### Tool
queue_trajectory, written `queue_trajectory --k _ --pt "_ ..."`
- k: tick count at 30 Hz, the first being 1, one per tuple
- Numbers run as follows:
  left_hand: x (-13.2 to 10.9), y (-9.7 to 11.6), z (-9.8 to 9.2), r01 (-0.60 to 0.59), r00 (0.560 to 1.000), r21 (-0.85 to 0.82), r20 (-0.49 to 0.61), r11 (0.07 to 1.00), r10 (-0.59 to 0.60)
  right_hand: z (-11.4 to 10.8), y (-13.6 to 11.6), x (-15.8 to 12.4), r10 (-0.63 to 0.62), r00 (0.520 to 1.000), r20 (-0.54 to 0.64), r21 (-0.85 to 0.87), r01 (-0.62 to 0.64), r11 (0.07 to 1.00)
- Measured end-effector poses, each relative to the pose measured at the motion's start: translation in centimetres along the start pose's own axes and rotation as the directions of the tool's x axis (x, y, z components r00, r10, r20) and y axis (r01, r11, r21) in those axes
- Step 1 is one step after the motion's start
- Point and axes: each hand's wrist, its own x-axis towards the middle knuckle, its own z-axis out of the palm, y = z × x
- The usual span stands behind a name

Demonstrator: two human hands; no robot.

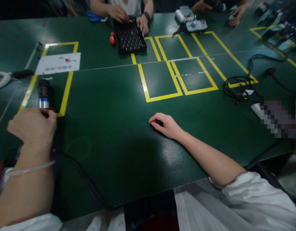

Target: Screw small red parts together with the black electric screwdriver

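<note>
My left hand [33, 123] is at the left of the green table, its fingers closed round the near end of a black cylindrical tool [44, 96] with a silver and blue band. The tool points away from me, inside a yellow tape outline; a bit of orange shows by my thumb, and the gripped end is hidden. My right hand [166, 125] rests on the table near the middle, thumb and forefinger pinched together. Whatever might be between those fingertips is too small to make out.
A white paper sign [58, 63] lies beyond the tool. Across the table, a person's hands work at a black tray [131, 40] of small parts. Coiled black cable [236, 88] lies at right; another cable [84, 176] runs by my left forearm. Yellow tape [164, 97] outlines boxes.
</note>
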Motion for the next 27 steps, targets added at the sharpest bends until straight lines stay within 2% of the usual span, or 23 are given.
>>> queue_trajectory --k 3,7,9,11,14,17,19,21,27 --pt "0.2 2.1 1.2 -0.052 0.999 -0.098 -0.005 0.994 0.052 0.0 0.0 0.1 -0.002 1.0 0.004 0.0 0.002 1.0" --pt "0.9 3.6 3.4 -0.128 0.992 -0.245 -0.048 0.961 0.12 0.0 0.0 0.1 -0.003 1.0 0.009 -0.008 0.003 1.0" --pt "1.0 4.6 4.6 -0.191 0.98 -0.336 -0.014 0.922 0.198 -0.1 -0.1 0.1 0.007 1.0 0.009 -0.002 -0.007 1.0" --pt "0.9 6.0 6.0 -0.257 0.941 -0.441 0.089 0.86 0.327 0.0 -0.1 0.1 0.026 1.0 0.012 0.046 -0.026 0.999" --pt "0.6 8.3 7.9 -0.279 0.84 -0.586 0.235 0.761 0.489 0.1 -0.2 0.0 0.052 0.998 0.037 0.206 -0.058 0.977" --pt "0.2 9.7 9.7 -0.232 0.771 -0.691 0.299 0.685 0.563 0.4 -0.3 0.0 0.03 0.997 0.072 0.333 -0.053 0.941" --pt "0.1 9.9 10.7 -0.193 0.742 -0.739 0.32 0.645 0.589 0.5 -0.3 0.0 0.017 0.995 0.094 0.359 -0.05 0.932" --pt "0.1 9.8 11.4 -0.162 0.744 -0.769 0.317 0.618 0.589 0.7 -0.4 -0.1 0.026 0.995 0.099 0.366 -0.061 0.929" --pt "0.5 9.0 12.0 -0.081 0.796 -0.796 0.31 0.6 0.519 0.7 -0.2 -0.2 0.087 0.996 0.035 0.356 -0.093 0.93"
